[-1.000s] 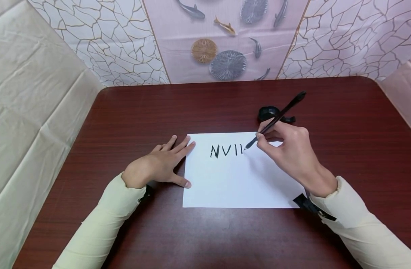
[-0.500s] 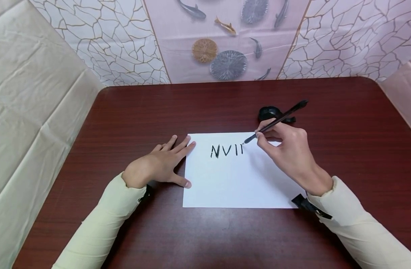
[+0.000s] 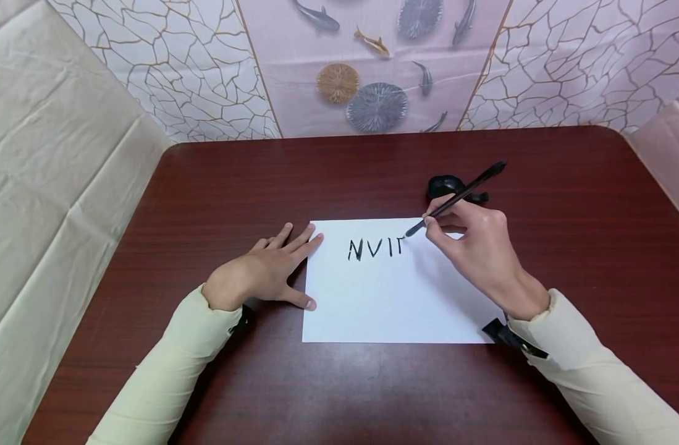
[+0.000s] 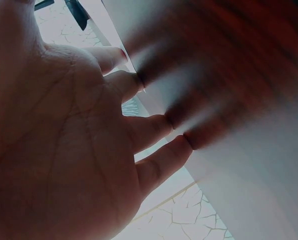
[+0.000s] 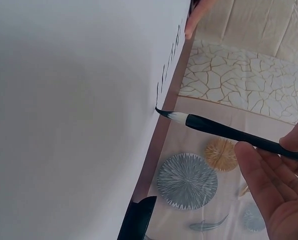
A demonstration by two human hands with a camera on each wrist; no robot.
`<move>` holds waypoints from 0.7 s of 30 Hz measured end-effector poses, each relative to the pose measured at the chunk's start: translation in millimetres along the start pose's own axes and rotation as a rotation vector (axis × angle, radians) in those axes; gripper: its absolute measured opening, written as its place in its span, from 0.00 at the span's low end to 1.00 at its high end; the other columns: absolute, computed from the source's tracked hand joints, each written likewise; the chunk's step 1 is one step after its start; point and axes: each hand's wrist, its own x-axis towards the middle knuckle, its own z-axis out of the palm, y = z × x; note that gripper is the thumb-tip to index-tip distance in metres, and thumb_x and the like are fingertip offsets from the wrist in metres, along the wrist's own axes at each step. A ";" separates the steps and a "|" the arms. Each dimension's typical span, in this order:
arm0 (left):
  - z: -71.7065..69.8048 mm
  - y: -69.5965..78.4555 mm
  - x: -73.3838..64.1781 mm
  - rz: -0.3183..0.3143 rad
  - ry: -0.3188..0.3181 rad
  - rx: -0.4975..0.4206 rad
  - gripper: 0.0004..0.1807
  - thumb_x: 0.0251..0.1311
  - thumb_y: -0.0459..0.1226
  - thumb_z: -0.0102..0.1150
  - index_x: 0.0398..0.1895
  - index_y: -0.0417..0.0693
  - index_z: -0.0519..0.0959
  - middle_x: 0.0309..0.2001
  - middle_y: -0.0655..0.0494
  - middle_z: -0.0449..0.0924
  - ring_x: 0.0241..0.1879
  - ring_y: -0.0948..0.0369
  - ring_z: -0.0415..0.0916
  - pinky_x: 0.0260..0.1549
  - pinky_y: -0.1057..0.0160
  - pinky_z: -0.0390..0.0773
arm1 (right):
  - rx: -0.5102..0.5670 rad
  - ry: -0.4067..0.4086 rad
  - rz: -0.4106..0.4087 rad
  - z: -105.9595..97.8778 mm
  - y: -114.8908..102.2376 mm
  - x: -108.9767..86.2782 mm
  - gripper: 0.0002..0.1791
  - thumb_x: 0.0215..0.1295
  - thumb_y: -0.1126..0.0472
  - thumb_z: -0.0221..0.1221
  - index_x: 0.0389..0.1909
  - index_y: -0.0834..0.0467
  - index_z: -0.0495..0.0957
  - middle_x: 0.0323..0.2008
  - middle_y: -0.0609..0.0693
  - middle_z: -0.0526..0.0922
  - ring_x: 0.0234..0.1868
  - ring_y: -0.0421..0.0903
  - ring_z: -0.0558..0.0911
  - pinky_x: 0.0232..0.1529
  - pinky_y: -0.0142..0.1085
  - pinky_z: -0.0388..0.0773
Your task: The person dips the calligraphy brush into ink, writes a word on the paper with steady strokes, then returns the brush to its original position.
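Observation:
My right hand [image 3: 480, 253] pinches a black ink brush [image 3: 472, 184] between thumb and fingers, its handle slanting up to the right. In the right wrist view, the brush's dark wet tip [image 5: 162, 111] touches a white sheet of paper [image 3: 367, 303], with pale bristles behind it. Black strokes [image 3: 374, 248] near the top of the sheet read like N, V, I and an upright with a short bar at its top. Spread flat, my left hand [image 3: 264, 272] rests with its fingertips and thumb on the sheet's left edge.
Just beyond the right hand sits a small round black dish-like object [image 3: 443, 186] with a short projection, partly hidden. The dark red wooden table [image 3: 250, 179] ends at a patterned cloth [image 3: 372, 55] behind. A cream cloth [image 3: 55, 154] hangs at the left.
The brush tip has gone from the foot of the last upright to its top, then slightly right, leaving a short bar. The left hand has stayed put.

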 end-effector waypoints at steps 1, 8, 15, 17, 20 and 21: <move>0.1 0.0 0.0 0.000 0.000 0.001 0.69 0.56 0.70 0.69 0.88 0.61 0.34 0.86 0.59 0.23 0.84 0.43 0.23 0.77 0.33 0.46 | -0.003 0.000 0.002 -0.2 0.1 0.0 0.10 0.63 0.78 0.64 0.43 0.66 0.84 0.39 0.55 0.90 0.38 0.50 0.92 0.44 0.17 0.78; 0.6 -0.5 0.8 0.002 -0.001 0.000 0.69 0.56 0.70 0.69 0.88 0.61 0.34 0.87 0.59 0.23 0.84 0.43 0.23 0.76 0.33 0.46 | -0.033 -0.002 0.022 -2.5 0.1 0.9 0.09 0.63 0.77 0.64 0.43 0.65 0.83 0.38 0.54 0.90 0.37 0.49 0.92 0.43 0.15 0.76; 0.8 -0.5 1.2 -0.001 -0.002 0.004 0.69 0.56 0.70 0.69 0.88 0.62 0.34 0.86 0.59 0.23 0.84 0.43 0.22 0.76 0.33 0.46 | -0.087 -0.010 0.055 -5.0 -1.0 1.1 0.08 0.64 0.75 0.64 0.42 0.65 0.83 0.36 0.55 0.91 0.36 0.49 0.91 0.40 0.37 0.86; 0.7 -0.5 1.4 -0.003 -0.002 0.006 0.70 0.55 0.70 0.69 0.88 0.62 0.34 0.86 0.60 0.23 0.84 0.43 0.22 0.77 0.33 0.46 | -0.094 -0.013 0.055 -5.6 -1.6 1.4 0.08 0.64 0.75 0.64 0.42 0.65 0.82 0.36 0.56 0.91 0.35 0.49 0.91 0.40 0.37 0.86; 0.8 -0.2 1.7 -0.004 -0.002 0.009 0.70 0.55 0.70 0.69 0.88 0.62 0.34 0.86 0.60 0.22 0.84 0.43 0.22 0.77 0.33 0.46 | -0.104 -0.019 0.057 -6.6 -2.8 1.1 0.07 0.63 0.75 0.63 0.41 0.64 0.82 0.34 0.55 0.90 0.33 0.49 0.92 0.39 0.26 0.83; 0.8 -0.1 1.7 -0.004 -0.002 0.009 0.70 0.55 0.70 0.69 0.88 0.62 0.34 0.86 0.60 0.22 0.84 0.43 0.23 0.77 0.33 0.45 | -0.106 -0.021 0.057 -7.0 -3.3 0.9 0.07 0.63 0.75 0.63 0.40 0.63 0.82 0.34 0.55 0.90 0.33 0.49 0.92 0.38 0.25 0.83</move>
